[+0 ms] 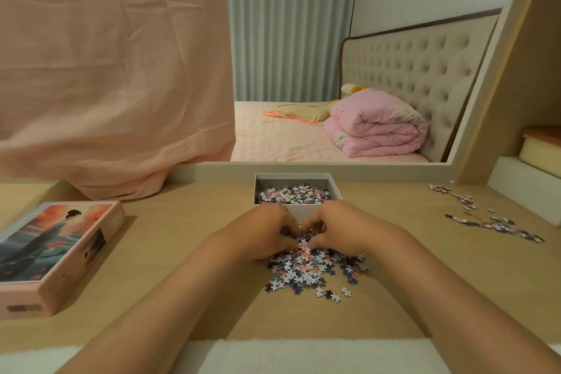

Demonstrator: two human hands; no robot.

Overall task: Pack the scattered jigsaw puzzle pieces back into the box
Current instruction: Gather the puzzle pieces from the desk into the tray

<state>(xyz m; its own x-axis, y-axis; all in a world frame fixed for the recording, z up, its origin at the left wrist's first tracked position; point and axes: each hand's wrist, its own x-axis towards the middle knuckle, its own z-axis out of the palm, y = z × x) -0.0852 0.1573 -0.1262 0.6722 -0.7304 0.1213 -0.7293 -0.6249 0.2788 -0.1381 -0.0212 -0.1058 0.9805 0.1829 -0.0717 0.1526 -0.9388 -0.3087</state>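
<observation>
An open white box [335,188] stands at the back middle of the wooden desk, partly filled with small jigsaw pieces [293,194]. Just in front of it lies a heap of loose puzzle pieces [312,269]. My left hand [267,229] and my right hand [340,229] meet at the far end of that heap, fingers curled together around a clump of pieces. The fingertips are hidden in the pieces. A second scatter of pieces [485,218] lies at the far right of the desk.
The pink box lid [51,249] with a painted figure lies at the left. A peach cloth [112,85] hangs behind it. A mirror [364,70] lines the desk's back edge. A white step [528,188] and a cream container [540,152] sit at the right.
</observation>
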